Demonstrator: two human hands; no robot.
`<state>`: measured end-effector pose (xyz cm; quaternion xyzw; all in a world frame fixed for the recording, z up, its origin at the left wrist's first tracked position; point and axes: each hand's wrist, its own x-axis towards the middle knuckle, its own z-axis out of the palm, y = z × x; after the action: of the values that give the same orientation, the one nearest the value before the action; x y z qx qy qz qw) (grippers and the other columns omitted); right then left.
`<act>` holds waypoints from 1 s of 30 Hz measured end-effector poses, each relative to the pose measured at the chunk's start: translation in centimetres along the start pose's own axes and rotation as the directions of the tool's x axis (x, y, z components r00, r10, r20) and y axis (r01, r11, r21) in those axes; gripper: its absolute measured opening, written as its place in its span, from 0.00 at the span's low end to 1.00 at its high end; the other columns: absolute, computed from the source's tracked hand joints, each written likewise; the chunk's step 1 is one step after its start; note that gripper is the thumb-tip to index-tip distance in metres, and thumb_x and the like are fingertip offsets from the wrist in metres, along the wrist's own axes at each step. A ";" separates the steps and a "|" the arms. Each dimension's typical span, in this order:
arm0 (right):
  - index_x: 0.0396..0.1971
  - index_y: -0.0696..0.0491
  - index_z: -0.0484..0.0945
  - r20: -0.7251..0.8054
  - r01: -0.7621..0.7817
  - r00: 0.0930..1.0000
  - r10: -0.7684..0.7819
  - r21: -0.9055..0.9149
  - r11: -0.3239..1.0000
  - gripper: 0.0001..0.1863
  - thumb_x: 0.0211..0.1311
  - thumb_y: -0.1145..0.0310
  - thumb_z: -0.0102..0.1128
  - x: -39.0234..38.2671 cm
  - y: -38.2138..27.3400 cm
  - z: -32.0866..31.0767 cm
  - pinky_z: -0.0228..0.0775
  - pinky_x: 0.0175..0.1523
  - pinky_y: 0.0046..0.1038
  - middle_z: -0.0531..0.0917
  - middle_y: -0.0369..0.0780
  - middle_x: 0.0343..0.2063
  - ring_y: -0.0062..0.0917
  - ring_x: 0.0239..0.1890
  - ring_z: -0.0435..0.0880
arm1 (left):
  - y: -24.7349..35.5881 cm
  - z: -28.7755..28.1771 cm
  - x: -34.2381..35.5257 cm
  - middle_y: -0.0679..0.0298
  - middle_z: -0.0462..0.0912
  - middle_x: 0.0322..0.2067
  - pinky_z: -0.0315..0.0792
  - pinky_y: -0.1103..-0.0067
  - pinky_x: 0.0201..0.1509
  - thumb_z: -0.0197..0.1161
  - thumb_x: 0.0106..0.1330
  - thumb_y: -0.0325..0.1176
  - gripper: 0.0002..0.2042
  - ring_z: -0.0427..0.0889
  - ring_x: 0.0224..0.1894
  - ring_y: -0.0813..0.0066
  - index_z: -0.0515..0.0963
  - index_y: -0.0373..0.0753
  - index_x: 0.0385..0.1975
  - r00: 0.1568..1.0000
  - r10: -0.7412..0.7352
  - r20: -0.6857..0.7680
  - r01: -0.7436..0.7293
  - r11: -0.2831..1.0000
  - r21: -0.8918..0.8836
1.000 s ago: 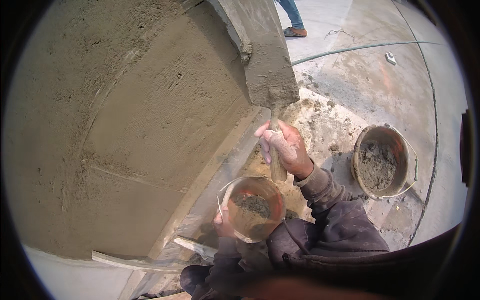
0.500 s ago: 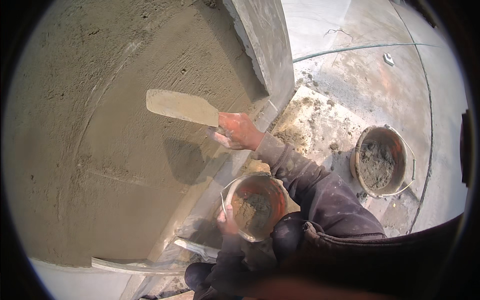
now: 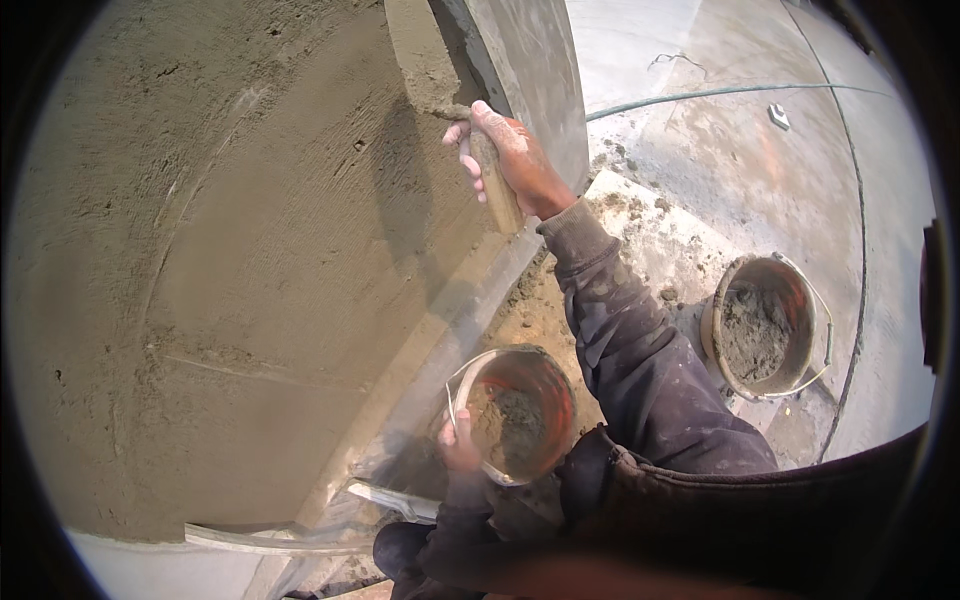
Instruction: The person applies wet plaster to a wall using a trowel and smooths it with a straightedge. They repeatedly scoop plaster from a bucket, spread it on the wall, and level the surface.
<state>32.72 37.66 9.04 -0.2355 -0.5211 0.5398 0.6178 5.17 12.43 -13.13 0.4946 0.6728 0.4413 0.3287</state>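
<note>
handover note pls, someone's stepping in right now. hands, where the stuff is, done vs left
Right hand: raised, gripping a flat mortar-coated trowel, blade pressed to the wall beside the grey corner edge.
Left hand: holds a small orange bucket by the rim, part full of grey mortar.
A second, larger bucket of mortar stands on the concrete floor to the right.
Done: the broad wall face carries a rough wet coat.
Left: the strip by the corner under the blade looks in progress; the coat shows ridges and lines, not smoothed.
</note>
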 end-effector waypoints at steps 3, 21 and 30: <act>0.40 0.55 0.75 -0.039 0.059 0.997 -0.060 -0.021 0.998 0.28 0.76 0.42 0.41 1.3 -0.8 1.0 0.69 0.19 0.20 0.71 0.32 0.18 0.13 0.15 0.71 | 0.2 0.2 -0.1 0.63 0.79 0.27 0.71 0.75 0.41 0.56 0.73 0.46 0.21 0.76 0.33 0.76 0.82 0.30 0.41 1.000 -0.004 -0.004 0.004 1.000 -0.026; 0.41 0.52 0.73 0.160 -0.059 0.984 -0.079 0.713 0.699 0.26 0.77 0.44 0.36 5.8 -0.4 5.2 0.66 0.16 0.23 0.65 0.31 0.17 0.16 0.12 0.63 | 1.4 0.7 0.1 0.70 0.74 0.25 0.68 0.76 0.38 0.56 0.74 0.44 0.19 0.70 0.32 0.79 0.80 0.29 0.40 0.998 -0.022 0.051 0.024 0.999 -0.037; 0.39 0.54 0.74 -0.060 0.202 0.979 -0.197 0.460 0.865 0.28 0.77 0.43 0.36 2.7 1.9 1.6 0.68 0.17 0.24 0.69 0.32 0.17 0.17 0.11 0.69 | 1.6 0.5 0.2 0.63 0.81 0.36 0.71 0.75 0.48 0.56 0.74 0.41 0.18 0.76 0.41 0.77 0.80 0.28 0.44 0.996 0.076 0.043 -0.072 0.993 -0.093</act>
<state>30.17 40.22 9.04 -0.0290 -0.3953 0.5804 0.7113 6.16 12.99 -11.84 0.5136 0.6255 0.4717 0.3499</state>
